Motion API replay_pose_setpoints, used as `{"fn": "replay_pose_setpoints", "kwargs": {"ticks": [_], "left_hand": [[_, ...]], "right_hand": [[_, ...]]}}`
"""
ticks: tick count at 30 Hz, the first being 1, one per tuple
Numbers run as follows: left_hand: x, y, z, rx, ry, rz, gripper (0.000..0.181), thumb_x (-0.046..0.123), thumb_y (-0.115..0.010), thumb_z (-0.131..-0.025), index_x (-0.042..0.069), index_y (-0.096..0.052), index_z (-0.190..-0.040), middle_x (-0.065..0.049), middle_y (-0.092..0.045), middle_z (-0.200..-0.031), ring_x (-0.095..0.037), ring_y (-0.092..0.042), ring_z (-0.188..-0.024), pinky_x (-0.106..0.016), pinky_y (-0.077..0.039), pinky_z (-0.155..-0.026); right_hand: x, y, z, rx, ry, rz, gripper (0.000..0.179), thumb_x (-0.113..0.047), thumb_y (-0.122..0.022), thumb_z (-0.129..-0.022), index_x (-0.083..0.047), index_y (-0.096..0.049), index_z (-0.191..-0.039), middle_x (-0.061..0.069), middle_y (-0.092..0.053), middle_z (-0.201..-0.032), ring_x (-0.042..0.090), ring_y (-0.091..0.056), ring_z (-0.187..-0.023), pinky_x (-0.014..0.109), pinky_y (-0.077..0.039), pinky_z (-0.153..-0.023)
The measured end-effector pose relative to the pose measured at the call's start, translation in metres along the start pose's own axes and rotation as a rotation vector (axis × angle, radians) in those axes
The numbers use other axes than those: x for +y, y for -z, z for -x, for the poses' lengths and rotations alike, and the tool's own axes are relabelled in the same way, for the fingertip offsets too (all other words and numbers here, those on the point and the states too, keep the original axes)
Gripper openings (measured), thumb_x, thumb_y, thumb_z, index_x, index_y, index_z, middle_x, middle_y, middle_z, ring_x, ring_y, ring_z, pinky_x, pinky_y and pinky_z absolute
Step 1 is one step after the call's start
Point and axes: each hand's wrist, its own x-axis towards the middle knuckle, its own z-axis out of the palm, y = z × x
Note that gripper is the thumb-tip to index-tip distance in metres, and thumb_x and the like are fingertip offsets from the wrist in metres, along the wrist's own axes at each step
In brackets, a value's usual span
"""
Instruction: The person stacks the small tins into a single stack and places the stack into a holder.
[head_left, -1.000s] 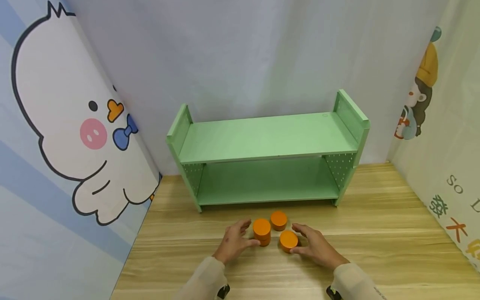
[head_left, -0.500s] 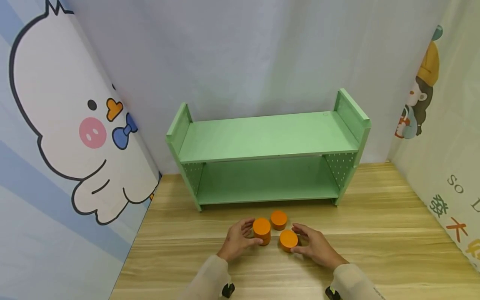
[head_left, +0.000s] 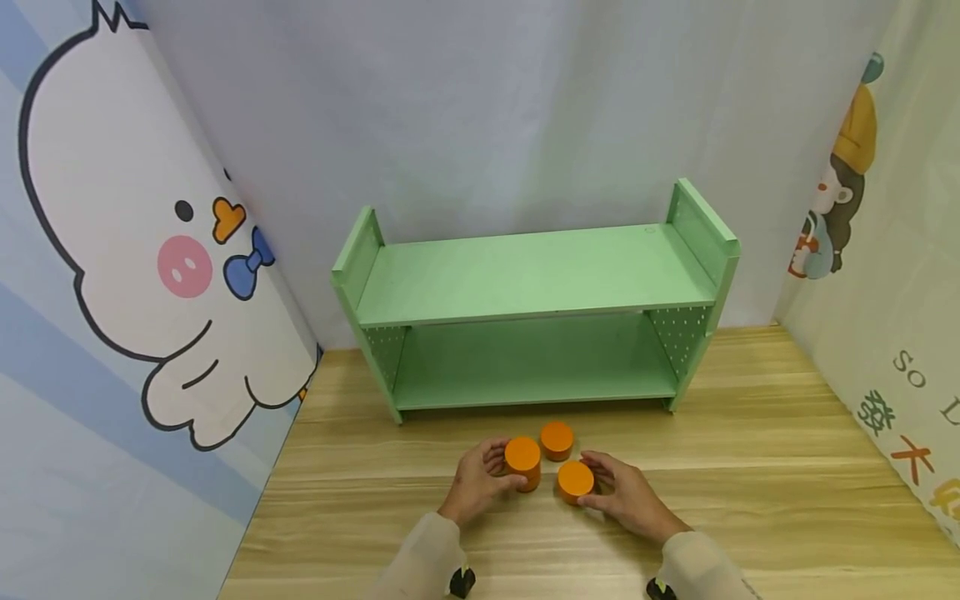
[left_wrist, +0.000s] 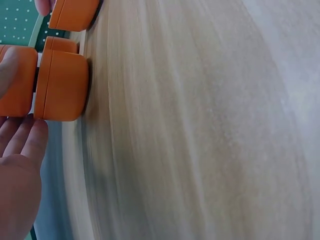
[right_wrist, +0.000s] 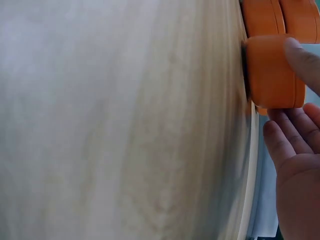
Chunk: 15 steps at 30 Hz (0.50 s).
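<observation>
Two orange round boxes are stacked on the table. My left hand (head_left: 478,483) grips the upper box (left_wrist: 22,82), its thumb on the near side and its fingers behind. The lower box (left_wrist: 65,87) sits on the wood under it, and my fingertips reach its edge. To the right, my right hand (head_left: 626,496) holds a single orange round box (head_left: 575,479) between thumb and fingers, low over the table. In the right wrist view the thumb presses that box (right_wrist: 272,72) from one side. Behind them stands another orange round box (head_left: 557,437), untouched.
A green two-tier shelf (head_left: 540,275) stands behind the boxes, its lower board (head_left: 532,367) close to them. The wooden table (head_left: 337,517) spreads around the hands. Printed cloths hang left and right, with a plain pale curtain (head_left: 487,108) at the back.
My left hand has moved slightly right, and its thumb and fingers have come round the upper box of the stack. My right hand has shifted a touch left with its box.
</observation>
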Motion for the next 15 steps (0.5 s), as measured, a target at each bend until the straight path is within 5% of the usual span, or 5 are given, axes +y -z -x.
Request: {"fn": "replay_pose_setpoints", "kwargs": {"ticks": [15], "left_hand": [[-0.002, -0.001, 0.001, 0.008, 0.004, 0.088, 0.057, -0.005, -0.081, -0.080, -0.012, -0.054, -0.130, -0.026, -0.060, -0.129, -0.039, -0.057, -0.122, -0.039, -0.050, -0.103]], "right_hand": [[-0.013, 0.001, -0.001, 0.054, 0.016, -0.071, 0.069, -0.004, -0.080, -0.083, 0.015, -0.044, -0.139, 0.032, -0.053, -0.135, 0.042, -0.055, -0.124, 0.040, -0.048, -0.104]]}}
